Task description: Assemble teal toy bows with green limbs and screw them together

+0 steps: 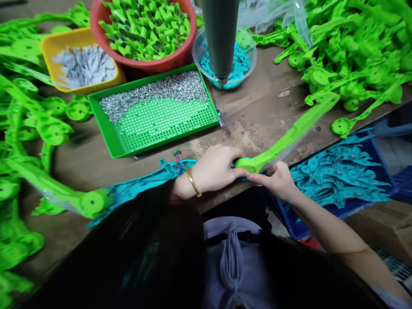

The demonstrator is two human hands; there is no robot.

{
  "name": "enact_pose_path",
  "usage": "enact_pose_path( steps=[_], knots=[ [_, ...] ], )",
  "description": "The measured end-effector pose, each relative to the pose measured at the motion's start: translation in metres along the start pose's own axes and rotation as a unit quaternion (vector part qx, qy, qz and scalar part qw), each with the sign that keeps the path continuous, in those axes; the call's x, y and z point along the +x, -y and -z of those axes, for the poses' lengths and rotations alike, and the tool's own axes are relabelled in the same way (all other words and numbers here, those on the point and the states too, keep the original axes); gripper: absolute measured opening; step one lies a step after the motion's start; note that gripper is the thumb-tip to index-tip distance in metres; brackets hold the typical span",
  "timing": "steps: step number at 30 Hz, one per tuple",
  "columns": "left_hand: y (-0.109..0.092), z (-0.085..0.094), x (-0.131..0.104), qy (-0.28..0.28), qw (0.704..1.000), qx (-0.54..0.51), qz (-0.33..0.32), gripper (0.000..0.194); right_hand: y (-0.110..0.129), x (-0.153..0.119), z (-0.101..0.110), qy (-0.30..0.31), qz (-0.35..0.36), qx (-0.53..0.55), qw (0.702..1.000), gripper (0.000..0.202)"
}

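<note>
Evidently, the left hand and right hand pinch the round end of the green piece between their fingers, at the counter's near edge, apparently to steady it against the blue piece.

The left hand lies just right of the frame's centre, back turned up, fingers curled in a grip and thumb pointing right. Its forearm is largely hidden at lower left. The right hand pinches beside it, thumb pointing left, so the 2 thumbs nearly meet. The bare right forearm slants up from the lower right corner.
</note>
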State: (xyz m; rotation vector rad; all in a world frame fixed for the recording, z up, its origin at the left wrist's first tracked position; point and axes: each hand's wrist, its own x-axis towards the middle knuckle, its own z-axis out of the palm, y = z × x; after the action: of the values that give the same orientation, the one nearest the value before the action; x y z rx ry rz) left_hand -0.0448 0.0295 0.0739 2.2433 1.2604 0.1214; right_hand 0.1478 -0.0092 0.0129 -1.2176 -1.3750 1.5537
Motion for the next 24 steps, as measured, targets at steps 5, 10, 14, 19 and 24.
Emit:
enact_pose_path(
  steps=[5, 10, 14, 19, 24],
  knots=[
    [0.001, 0.001, 0.003, 0.027, 0.999, -0.041, 0.004, 0.027, -0.007, -0.004, -0.001, 0.046, -0.009, 0.012, 0.999, 0.051],
    [0.003, -0.001, 0.002, 0.063, 0.997, -0.044, 0.022, 0.03, -0.002, 0.0, 0.009, 0.066, -0.013, 0.001, 0.998, 0.053],
    [0.008, -0.003, 0.002, 0.081, 0.996, -0.031, 0.024, 0.029, 0.039, 0.027, 0.044, -0.065, 0.071, 0.059, 0.994, 0.053],
    [0.003, -0.018, 0.002, 0.076, 0.997, 0.002, 0.029, 0.031, 0.062, 0.057, 0.07, -0.146, 0.124, 0.031, 0.981, 0.046],
    [-0.013, -0.061, -0.028, -0.186, 0.978, 0.078, -0.053, 0.025, 0.037, 0.083, 0.07, -0.211, 0.085, -0.042, 0.973, 0.035]
  ],
)
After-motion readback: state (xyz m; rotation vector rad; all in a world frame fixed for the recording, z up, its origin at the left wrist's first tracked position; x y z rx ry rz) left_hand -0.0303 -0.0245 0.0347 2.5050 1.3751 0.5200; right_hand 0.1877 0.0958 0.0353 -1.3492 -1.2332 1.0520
